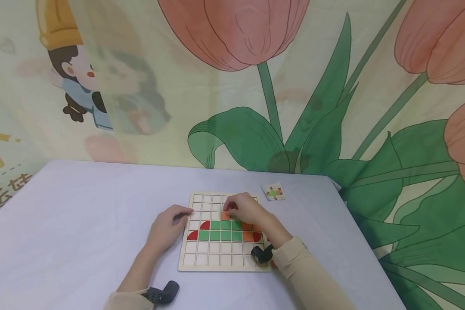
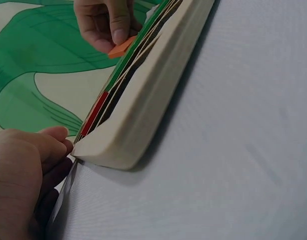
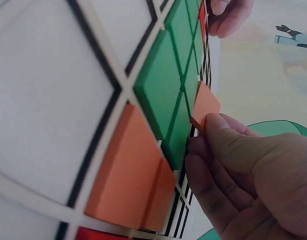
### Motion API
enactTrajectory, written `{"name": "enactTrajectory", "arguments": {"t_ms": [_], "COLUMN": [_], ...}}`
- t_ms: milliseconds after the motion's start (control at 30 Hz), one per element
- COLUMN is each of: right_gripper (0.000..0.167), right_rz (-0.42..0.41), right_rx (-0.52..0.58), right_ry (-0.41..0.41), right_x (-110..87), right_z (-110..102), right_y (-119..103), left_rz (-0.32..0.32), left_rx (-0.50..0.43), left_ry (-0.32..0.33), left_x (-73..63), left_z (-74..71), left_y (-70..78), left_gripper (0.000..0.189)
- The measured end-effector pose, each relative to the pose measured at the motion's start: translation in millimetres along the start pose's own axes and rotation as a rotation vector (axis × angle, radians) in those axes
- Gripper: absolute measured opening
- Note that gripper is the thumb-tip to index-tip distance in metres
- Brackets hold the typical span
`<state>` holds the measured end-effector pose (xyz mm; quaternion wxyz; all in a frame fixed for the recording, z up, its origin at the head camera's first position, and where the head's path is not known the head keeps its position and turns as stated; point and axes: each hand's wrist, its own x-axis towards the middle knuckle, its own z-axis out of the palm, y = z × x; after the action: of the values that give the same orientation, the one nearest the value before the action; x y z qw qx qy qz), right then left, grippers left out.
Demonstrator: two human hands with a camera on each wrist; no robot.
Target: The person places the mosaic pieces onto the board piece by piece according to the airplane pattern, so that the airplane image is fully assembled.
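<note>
A pale wooden grid board lies on the table. Between thumb and fingers my right hand pinches an orange square tile, held tilted at the far side of the green tiles. The fingertips of my left hand touch the board's left edge, and they hold no tile. Two rows of green tiles fill the board's middle. Red rounded tiles sit at their left ends. Orange tiles lie at the right end, beside another red rounded tile. My right forearm hides part of the board's right side.
A small card with a coloured grid pattern lies beyond the board's far right corner. Bits of red and orange show beside the board's right edge, partly hidden by the right wrist camera. White cloth covers the table; a printed flower curtain hangs behind.
</note>
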<state>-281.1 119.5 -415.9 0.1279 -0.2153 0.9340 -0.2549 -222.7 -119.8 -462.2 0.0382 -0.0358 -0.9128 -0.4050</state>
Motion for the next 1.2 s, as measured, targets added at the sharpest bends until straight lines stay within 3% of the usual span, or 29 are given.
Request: {"name": "enactTrajectory", "arguments": {"t_ms": [400, 733, 1200], "right_gripper": [0.011, 0.023, 0.023], "right_rz": [0.007, -0.025, -0.038], "right_rx": [-0.003, -0.096, -0.186], "right_ry": [0.013, 0.022, 0.016], "right_x": [-3.3, -4.0, -7.0], "right_z": [2.9, 4.1, 2.9], "right_y": [2.5, -1.3, -3.8], "left_rz": [0.023, 0.012, 0.01], "left_rx": [0.002, 0.007, 0.007], "left_ry": [0.008, -0.001, 0.004], "left_x": [-1.3, 1.1, 1.4], "left_z": [0.7, -0.6, -0.2], "left_y": [0.4, 1.2, -0.5], "left_gripper": [0.025, 0.026, 0.025]}}
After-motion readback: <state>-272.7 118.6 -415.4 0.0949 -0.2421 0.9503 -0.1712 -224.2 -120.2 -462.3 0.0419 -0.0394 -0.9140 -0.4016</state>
